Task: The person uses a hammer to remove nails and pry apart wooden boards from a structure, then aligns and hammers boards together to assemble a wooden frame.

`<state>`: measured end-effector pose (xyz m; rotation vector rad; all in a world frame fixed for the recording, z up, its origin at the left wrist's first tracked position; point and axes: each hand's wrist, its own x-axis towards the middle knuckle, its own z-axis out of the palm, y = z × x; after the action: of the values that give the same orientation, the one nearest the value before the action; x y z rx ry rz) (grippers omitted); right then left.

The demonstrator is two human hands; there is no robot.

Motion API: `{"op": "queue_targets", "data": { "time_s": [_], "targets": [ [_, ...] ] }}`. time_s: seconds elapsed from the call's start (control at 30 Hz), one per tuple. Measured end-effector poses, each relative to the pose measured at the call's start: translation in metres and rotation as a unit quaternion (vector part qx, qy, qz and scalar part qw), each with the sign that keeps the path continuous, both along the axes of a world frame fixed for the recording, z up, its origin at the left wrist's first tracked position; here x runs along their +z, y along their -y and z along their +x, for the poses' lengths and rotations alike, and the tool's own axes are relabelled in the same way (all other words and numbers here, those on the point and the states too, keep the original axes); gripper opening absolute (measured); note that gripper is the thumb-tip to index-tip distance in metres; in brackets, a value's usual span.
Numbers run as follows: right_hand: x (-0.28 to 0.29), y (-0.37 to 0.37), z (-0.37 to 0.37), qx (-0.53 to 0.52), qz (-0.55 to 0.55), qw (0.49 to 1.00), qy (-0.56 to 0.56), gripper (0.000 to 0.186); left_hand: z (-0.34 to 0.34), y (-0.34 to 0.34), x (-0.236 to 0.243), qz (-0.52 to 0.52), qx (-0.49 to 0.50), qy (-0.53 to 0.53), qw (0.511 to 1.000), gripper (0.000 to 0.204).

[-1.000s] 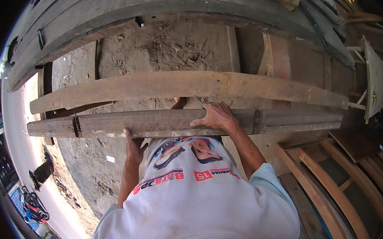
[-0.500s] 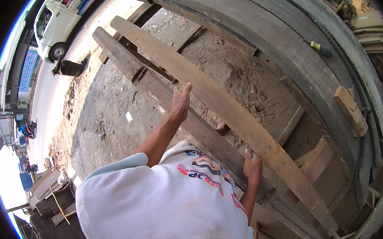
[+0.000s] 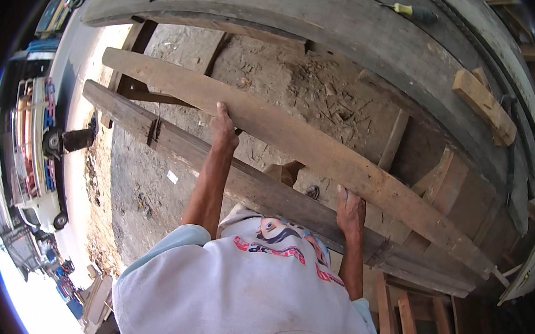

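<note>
A long light-brown plank (image 3: 288, 140) runs diagonally across the view. My left hand (image 3: 225, 126) grips its lower edge left of middle, thumb over the face. My right hand (image 3: 351, 211) holds the same edge farther right, fingers curled against it. Just below lies a darker, weathered plank (image 3: 260, 185) with dark notches, crossed by my forearms. My foot (image 3: 286, 171) shows between the two planks.
Heavy grey beams (image 3: 273, 10) span the top, carrying a screwdriver (image 3: 418, 14) and a wood block (image 3: 483, 105). Wooden frames (image 3: 406, 322) lie lower right, a board (image 3: 534, 251) at right. Debris covers the ground (image 3: 300, 75). A white truck (image 3: 38, 205) stands on the road at left.
Both hands have moved from the darker plank to the lighter one above it. The view has turned, so the planks now slope down to the right and the truck shows at left.
</note>
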<state>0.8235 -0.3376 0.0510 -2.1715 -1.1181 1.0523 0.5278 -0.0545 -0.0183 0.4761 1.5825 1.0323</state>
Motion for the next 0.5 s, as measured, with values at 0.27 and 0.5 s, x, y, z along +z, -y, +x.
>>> {"op": "queue_targets", "data": {
  "time_s": [0.27,0.5],
  "targets": [
    [-0.039,-0.099,0.06,-0.06,0.109,0.987,0.107,0.044,0.07,-0.141,-0.016,0.022,-0.092,0.045,0.994,0.071],
    [0.025,-0.082,0.056,-0.118,0.139,0.98,0.075,0.044,0.012,-0.174,0.023,-0.094,-0.267,0.048,0.958,0.075]
  ]
}}
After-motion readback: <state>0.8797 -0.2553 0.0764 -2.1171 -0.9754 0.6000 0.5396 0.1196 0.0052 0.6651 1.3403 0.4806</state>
